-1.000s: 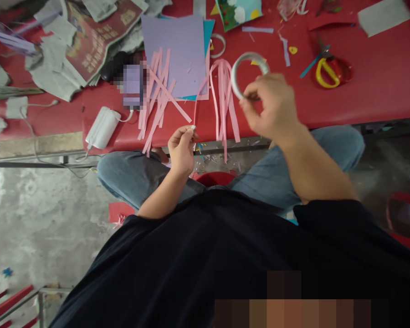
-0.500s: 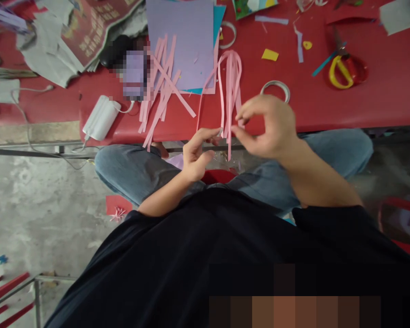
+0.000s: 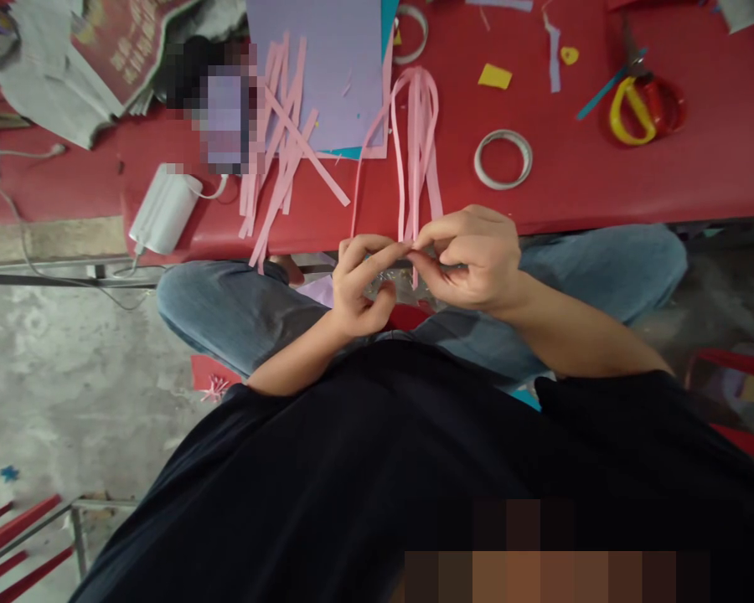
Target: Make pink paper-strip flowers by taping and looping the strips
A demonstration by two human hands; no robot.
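My left hand (image 3: 365, 285) is at the table's front edge, its index finger stretched right and its thumb apart, gripping nothing visible. Against that index fingertip, my right hand (image 3: 471, 258) is closed in a pinch; whatever it holds is too small to make out. Just beyond the fingers lies a looped bundle of pink paper strips (image 3: 416, 126), its lower ends hanging over the edge and partly hidden by my hands. A roll of tape (image 3: 479, 159) lies flat beyond my right hand. Loose pink strips (image 3: 292, 146) are spread to the left.
Purple paper sheets (image 3: 327, 67) lie at the back. Scissors (image 3: 642, 109) with yellow and red handles are on the right of the red table (image 3: 578, 184). A second tape roll (image 3: 425, 38), yellow scraps (image 3: 495, 77), a white power bank (image 3: 165, 209) and newspaper (image 3: 50, 75) lie about.
My right hand has moved left and down, and its pinched fingertips now meet my left index fingertip. The tape roll it partly covered is in full view. The camera view has shifted slightly.
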